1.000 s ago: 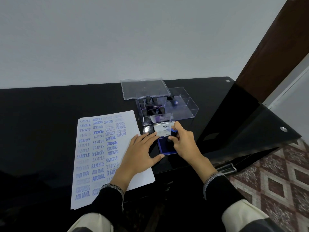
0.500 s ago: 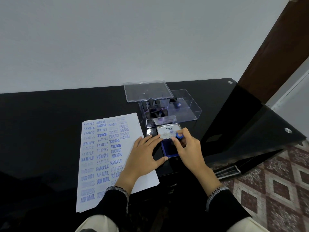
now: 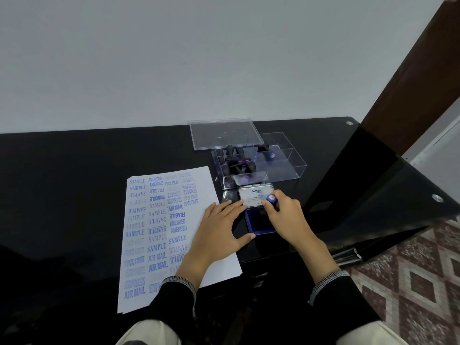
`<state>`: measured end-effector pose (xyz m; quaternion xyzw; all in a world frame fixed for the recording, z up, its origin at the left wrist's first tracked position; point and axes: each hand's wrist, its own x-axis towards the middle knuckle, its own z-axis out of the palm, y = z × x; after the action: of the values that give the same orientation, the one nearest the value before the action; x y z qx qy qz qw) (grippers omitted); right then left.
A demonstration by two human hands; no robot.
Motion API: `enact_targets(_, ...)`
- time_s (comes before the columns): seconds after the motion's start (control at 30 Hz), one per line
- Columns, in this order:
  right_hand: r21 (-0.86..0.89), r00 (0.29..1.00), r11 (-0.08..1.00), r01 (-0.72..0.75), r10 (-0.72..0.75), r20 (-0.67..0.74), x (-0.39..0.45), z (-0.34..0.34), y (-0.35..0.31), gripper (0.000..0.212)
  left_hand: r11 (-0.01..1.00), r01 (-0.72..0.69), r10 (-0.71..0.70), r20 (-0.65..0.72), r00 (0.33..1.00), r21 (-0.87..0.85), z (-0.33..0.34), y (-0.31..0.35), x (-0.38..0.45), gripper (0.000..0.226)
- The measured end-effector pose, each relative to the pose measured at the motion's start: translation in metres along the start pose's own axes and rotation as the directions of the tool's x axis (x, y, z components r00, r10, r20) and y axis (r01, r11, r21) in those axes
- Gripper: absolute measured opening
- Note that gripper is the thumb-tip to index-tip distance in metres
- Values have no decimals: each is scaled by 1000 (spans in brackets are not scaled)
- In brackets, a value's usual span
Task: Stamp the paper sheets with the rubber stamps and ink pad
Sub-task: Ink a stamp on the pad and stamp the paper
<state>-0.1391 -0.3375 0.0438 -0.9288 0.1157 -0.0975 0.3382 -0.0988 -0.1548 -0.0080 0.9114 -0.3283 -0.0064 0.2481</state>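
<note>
So the right hand (image 3: 286, 215) has its fingers curled tight around a small rubber stamp with a round blue-capped handle (image 3: 271, 198), and the stamp is down on the open blue ink pad (image 3: 258, 224) directly under that hand. The pad's white-labelled hinged lid (image 3: 256, 196) stands up just past the fingertips, with "Artline" readable on it.

The left hand (image 3: 219, 232) lies flat, fingers straight and a bit spread. Its palm rests on the right edge of the white paper sheet covered in blue stamped words (image 3: 159, 232) (SAMPLE, AIR MAIL, FRAGILE, FAX OUT and so on), while its fingertips reach over to the ink pad's left edge and the thumb points at the pad's near corner. Most of the sheet stretches out to the left of that hand.

Beyond both hands sits a clear plastic compartment box (image 3: 286, 170) holding several dark-handled stamps (image 3: 239, 163), mostly in its left section, plus one more on the right. Its clear flat lid (image 3: 224, 133) lies just behind it. Everything's on a glossy black table (image 3: 74, 183).
</note>
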Motion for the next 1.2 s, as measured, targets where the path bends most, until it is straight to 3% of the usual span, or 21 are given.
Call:
enact_targets(0.27,227,993,971,72,-49,-107,-20,7,10,4,1000,5,-5,-3,1000,-5,-1,0,0,74)
enact_targets(0.4,231,990,969,81,-52,-130,-24,11,11,7,1000,2,-2,-8,1000,-6,-1,1,0,73)
enact_targets(0.63,132,999,991,-21,16,40,16,3,4,15,1000,3,-3,0,1000,5,-1,1,-1,75)
enact_targets(1.0,227,983,965,134,-100,-151,-31,15,7,13,1000,5,-5,-2,1000,-12,-2,1,-1,73)
enact_targets(1.2,232,998,971,51,-39,-55,-14,12,9,11,1000,2,-2,9,1000,2,-1,1,0,77)
